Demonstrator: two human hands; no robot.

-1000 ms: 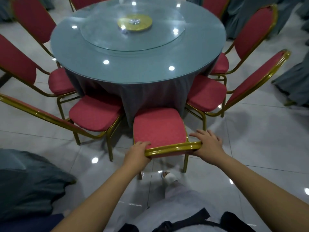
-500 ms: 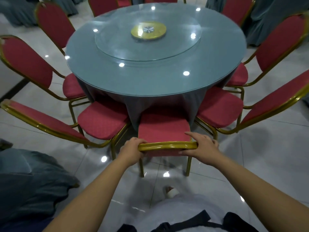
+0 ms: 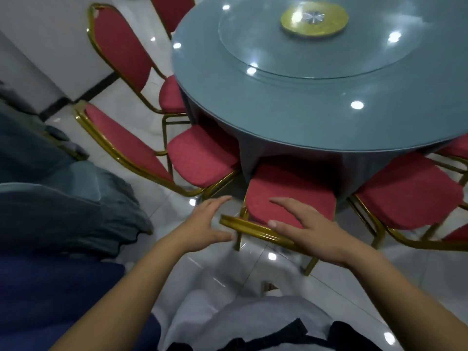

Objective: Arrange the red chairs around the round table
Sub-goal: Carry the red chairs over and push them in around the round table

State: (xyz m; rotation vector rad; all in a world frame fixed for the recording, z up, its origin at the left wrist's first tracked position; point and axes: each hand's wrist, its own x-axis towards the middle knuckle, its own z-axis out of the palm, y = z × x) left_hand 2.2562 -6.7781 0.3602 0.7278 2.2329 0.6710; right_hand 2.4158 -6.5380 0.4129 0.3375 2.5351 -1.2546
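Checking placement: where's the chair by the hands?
Head view, lower centre: chair tucked under the near edge of the table between two other chairs, its back by the left hand and right hand.

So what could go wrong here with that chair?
The left hand and right hand are open at the middle chair's back rail, so a push could slip off. Its seat lies close to the left chair and right chair; frames might knock. The tablecloth hangs at its front and could snag.
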